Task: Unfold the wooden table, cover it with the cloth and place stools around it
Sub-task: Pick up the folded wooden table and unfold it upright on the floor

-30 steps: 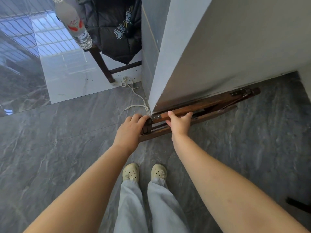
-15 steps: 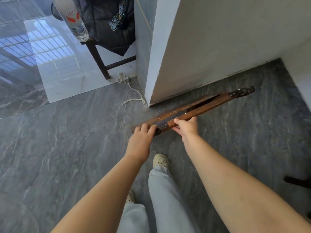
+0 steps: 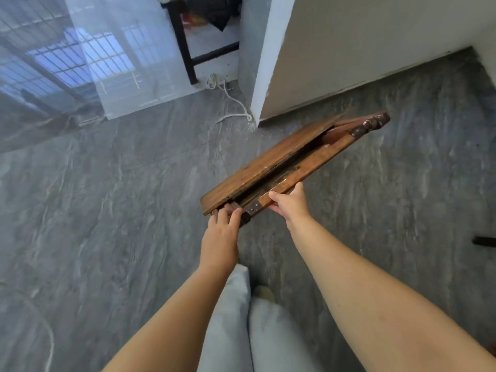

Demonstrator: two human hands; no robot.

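Both hands, left (image 3: pixel 220 234) and right (image 3: pixel 291 204), clamped on the folded table (image 3: pixel 271 167)'s near end. If it swings open, my fingers could get pinched at the hinge.

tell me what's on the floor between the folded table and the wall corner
Nothing solid: the head view shows only bare grey floor with pale dust specks between the folded table and the wall corner. The white cord lies left of it.

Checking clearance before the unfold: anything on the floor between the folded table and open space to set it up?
Nothing visible. Both hands, left and right, grip the folded table, clear of the wall corner. Only the white cord lies nearby, by that corner.
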